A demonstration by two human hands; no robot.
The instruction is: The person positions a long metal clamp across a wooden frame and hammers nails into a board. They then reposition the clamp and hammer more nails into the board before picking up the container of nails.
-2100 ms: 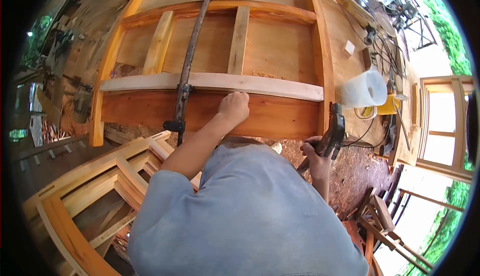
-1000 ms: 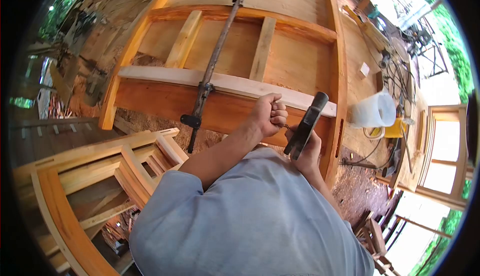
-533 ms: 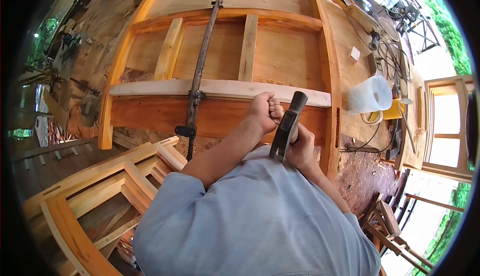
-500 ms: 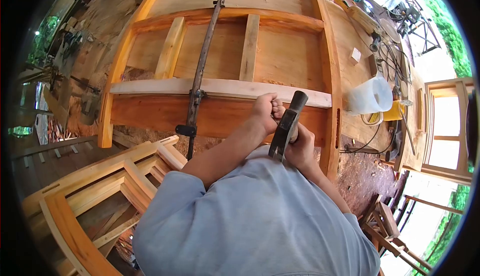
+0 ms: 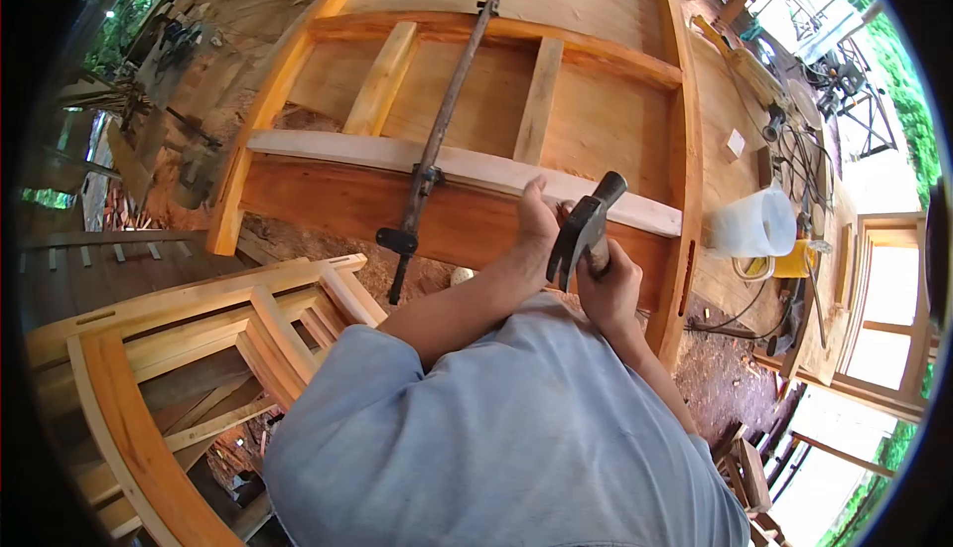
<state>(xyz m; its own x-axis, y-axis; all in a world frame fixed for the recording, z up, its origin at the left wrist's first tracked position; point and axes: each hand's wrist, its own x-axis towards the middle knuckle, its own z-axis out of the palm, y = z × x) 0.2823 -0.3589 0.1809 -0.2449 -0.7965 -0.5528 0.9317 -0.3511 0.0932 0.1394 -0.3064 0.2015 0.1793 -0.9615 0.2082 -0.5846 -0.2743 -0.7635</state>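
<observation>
the right hand (image 5: 612, 287), a little right of the centre of the view, has its fingers wrapped round the handle of a hammer (image 5: 584, 229). the hammer's head is tilted, its striking end toward the upper right and its claw toward the lower left. just left of it is the left hand (image 5: 537, 217), thumb pointing up. the hammer's head hides most of this hand's fingers, so i cannot tell whether they are clenched, released or grasping something.

beyond the hands, a pale board (image 5: 467, 166) slants across the middle of the view from left to right. the left thumb overlaps its near edge in the view, but i cannot tell if they touch. the board lies across a large orange wooden frame (image 5: 687, 140) that fills the upper middle, beside a reddish-brown board (image 5: 328, 198) on its near side. two short wooden bars (image 5: 382, 80) stand inside the frame past the pale board. a long metal clamp (image 5: 457, 95) runs from the top edge down to left of centre, crossing over the pale board.

at the right of the view, a cloudy plastic jug (image 5: 754, 224) sits on a worktop (image 5: 730, 185) just beside a yellow thing (image 5: 794, 262), with a small white block (image 5: 735, 144) and dark cables (image 5: 809, 165) above. another wooden frame (image 5: 134, 418) fills the lower left, and a blue shirt (image 5: 496, 428) covers the bottom middle.
</observation>
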